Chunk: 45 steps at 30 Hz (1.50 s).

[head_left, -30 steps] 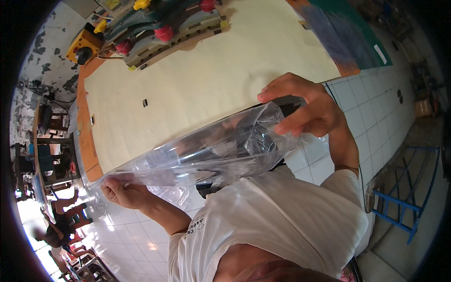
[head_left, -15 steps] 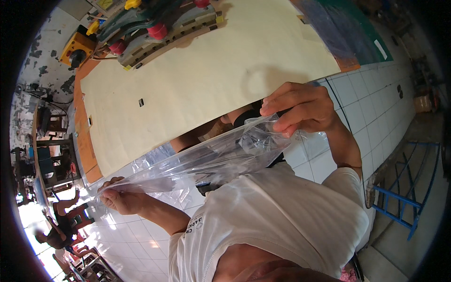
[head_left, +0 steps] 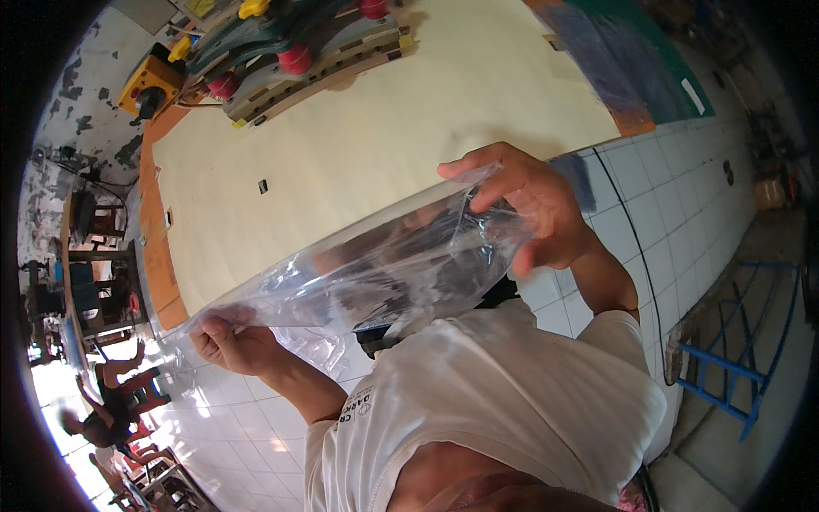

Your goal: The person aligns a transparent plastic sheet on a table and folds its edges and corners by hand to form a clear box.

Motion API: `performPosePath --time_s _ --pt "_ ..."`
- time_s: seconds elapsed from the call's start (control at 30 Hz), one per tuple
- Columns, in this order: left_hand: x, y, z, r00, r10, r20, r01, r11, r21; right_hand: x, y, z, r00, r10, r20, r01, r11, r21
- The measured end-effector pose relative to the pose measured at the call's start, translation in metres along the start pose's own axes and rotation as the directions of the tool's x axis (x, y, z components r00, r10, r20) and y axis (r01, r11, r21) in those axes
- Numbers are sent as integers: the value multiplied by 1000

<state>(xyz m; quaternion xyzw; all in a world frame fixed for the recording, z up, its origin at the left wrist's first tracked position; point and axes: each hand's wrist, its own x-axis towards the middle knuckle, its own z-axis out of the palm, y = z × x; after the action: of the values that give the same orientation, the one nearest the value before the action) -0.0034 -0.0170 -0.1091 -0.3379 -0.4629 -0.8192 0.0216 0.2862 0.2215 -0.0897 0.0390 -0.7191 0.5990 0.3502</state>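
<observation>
Both hands stretch a clear plastic bag (head_left: 384, 264) in front of the chest.
The left hand (head_left: 235, 341) pinches its lower corner and the right hand (head_left: 525, 200) grips its crumpled upper end, hands well apart; beyond lies a cream-covered table (head_left: 358, 145) with a grey machine with red knobs (head_left: 299, 51).

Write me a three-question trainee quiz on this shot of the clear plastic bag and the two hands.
1. True or false: the clear plastic bag lies flat on the cream worktable.
2. Which hand pinches the bag's crumpled end nearer the tiled floor? A) left hand B) right hand
3. Fill in: the round knobs on the jig at the table's far edge are ____ and yellow.

Key: 1 false, both hands hold it up, stretched between them. 2 B. 3 red.
</observation>
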Motion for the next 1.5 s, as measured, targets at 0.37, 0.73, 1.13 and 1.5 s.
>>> performPosePath --time_s 0.37,0.73,1.13,1.5 --pt "14 9 26 993 -113 -38 114 993 42 12 -15 5 953 227 -203 -250 963 -97" --pt "27 2 36 985 -172 6 172 985 2 19 -10 8 869 227 -439 -282 957 -63" --pt "23 -1 32 980 -192 55 194 981 -21 20 1 7 839 206 -503 -175 978 110" --pt "24 2 37 978 -206 32 208 976 -58 29 -11 8 787 252 -563 -186 967 172"
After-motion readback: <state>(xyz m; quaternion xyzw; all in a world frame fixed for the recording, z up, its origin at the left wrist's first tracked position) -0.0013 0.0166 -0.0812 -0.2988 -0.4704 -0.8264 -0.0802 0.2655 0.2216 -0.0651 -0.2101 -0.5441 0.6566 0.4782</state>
